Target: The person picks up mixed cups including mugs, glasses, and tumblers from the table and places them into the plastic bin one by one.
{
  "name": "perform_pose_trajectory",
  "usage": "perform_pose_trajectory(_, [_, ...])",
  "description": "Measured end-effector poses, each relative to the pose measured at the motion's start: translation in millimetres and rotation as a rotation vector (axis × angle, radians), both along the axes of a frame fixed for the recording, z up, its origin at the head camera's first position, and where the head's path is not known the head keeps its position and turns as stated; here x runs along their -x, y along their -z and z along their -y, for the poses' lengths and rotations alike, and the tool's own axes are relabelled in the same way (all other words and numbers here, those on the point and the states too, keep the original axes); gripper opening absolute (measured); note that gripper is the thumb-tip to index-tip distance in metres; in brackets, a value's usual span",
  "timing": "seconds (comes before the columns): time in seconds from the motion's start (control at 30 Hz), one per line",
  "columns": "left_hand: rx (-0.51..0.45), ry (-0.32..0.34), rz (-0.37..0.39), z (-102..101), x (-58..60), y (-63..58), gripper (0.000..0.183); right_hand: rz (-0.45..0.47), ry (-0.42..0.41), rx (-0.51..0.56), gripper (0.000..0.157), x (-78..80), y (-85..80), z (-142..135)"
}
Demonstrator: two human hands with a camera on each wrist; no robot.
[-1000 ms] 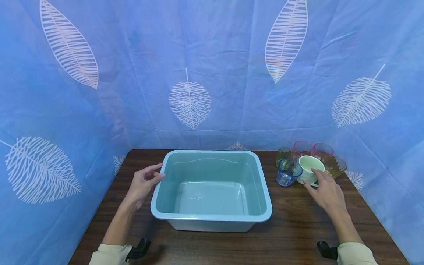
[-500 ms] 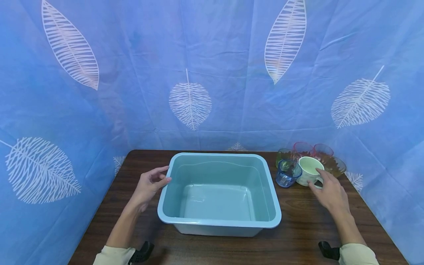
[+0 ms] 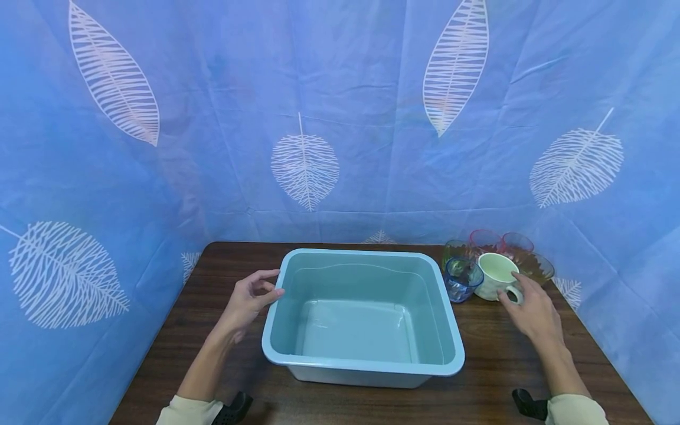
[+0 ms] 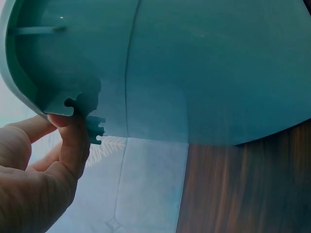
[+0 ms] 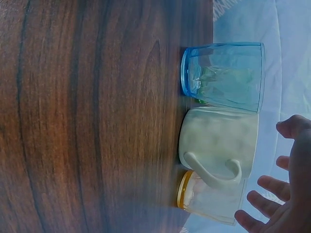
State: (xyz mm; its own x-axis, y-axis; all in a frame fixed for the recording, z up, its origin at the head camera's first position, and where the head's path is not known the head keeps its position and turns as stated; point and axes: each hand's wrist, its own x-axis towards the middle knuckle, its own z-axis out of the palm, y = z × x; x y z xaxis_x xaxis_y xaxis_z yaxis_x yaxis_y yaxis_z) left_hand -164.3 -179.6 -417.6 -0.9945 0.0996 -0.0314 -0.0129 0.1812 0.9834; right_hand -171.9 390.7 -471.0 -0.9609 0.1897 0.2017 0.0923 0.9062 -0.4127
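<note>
Booth-like setting: leaf-print cloth (image 3: 366, 77), wood-grain table (image 3: 494, 360)

text/labels/numbers: none legible | far detail: perhaps too small

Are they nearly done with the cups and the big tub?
Probably not. Done: the cups stand grouped beside the tub. In hand: the left hand touches the tub; the right hand hovers by the pale green mug, not holding it. Left: maybe putting cups in, since none shows inside the tub.
</note>
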Motion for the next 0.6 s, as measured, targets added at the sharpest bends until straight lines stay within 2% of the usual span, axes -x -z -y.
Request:
perform_pose_trajectory(0.4, [-0.042, 0.02, 0.008, -12.0, -3.3, 4.0, 0.05, -0.009, 0.038, 0.08, 0.068, 1.7, 4.8, -2.5])
perform_pose_trajectory(0.6, [-0.061, 0.026, 0.013, -16.2, -5.2, 5.5, 0.051, 0.048, 0.102, 0.156, 0.073, 4.2, 4.3, -3.7])
